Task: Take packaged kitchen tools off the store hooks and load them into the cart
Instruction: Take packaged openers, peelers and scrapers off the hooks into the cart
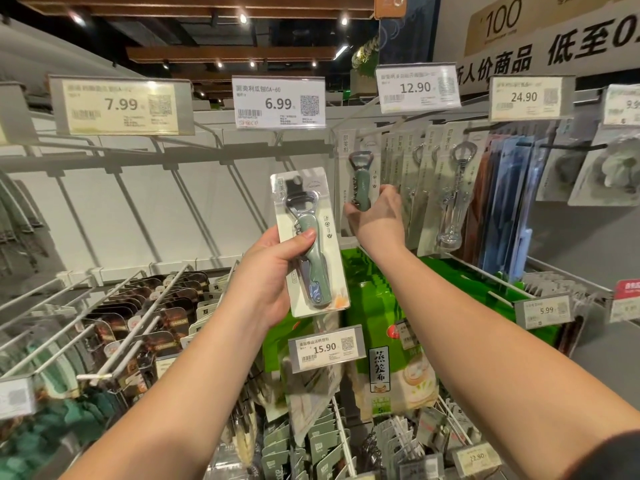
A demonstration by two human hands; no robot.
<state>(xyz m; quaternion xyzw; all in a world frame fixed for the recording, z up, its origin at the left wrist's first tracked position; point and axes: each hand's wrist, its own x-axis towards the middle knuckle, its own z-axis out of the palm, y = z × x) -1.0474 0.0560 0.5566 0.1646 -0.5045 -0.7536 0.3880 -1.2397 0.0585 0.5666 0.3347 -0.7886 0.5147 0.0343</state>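
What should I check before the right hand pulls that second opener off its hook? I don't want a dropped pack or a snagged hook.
1. Left hand firmly holds the first opener pack: ok, thumb across its front.
2. Right hand has hold of the hanging opener pack: ok, fingers curled round its lower part.
3. Pack's hang hole clear of the hook: cannot tell, hidden.
4. Neighbouring corkscrew packs out of the way: not ok, they hang close alongside.
5. Cart ready to receive: cannot tell, not in view.
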